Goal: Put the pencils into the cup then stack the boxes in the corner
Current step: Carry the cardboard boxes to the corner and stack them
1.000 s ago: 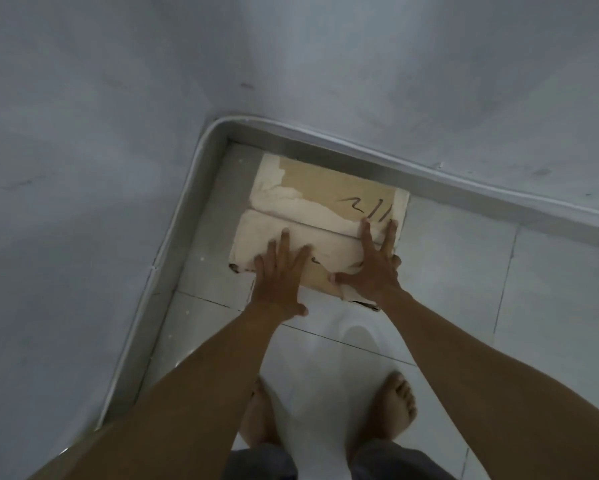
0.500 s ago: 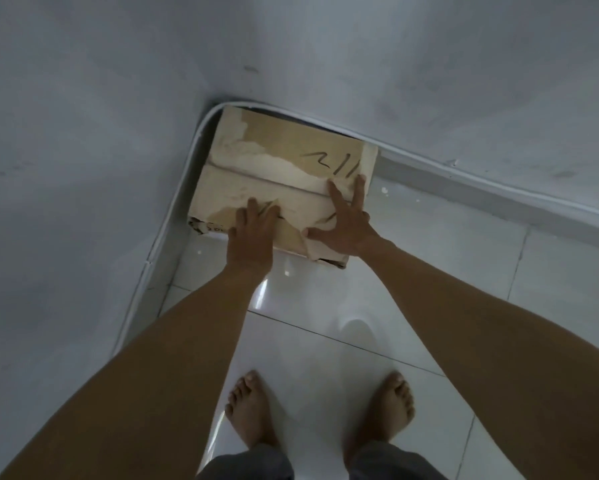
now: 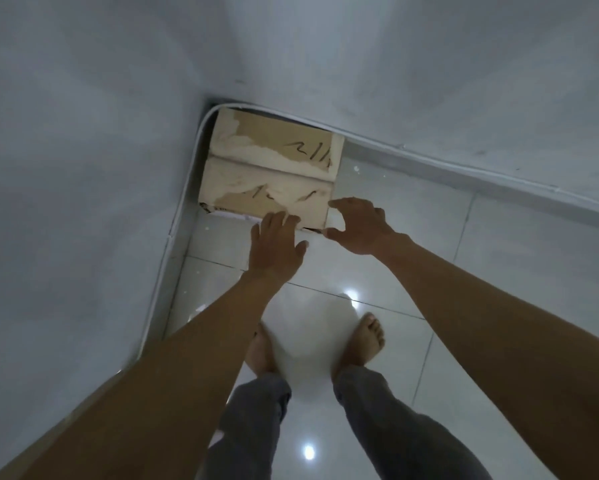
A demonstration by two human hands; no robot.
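Since the cardboard box (image 3: 270, 171) is seated deep in the far-left corner where the two walls meet, the step in hand is judged to be the settling of this first box as a base, and it is best finished by checking that its far and left sides lie flush against the cable trim (image 3: 187, 181) running along the foot of the walls, so that a second box can be set squarely on its flat top. The closed flaps, marked with dark handwriting and scarred by torn paper, should be left level; a raised flap is judged likely to tilt whatever is stacked above. The box is seen resting on the glossy tiled floor (image 3: 412, 244), its near edge just beyond the fingertips. The left hand (image 3: 275, 249) is held open with fingers spread, its fingertips at or just over the near edge of the box; whether they touch it cannot be told. The right hand (image 3: 358, 225) is held open and loosely curled beside the near-right corner of the box, gripping nothing. No second box, pencils or cup are in view, so the next box must be fetched from elsewhere. Bare feet (image 3: 369, 337) are planted on the floor, near and clear of the box.
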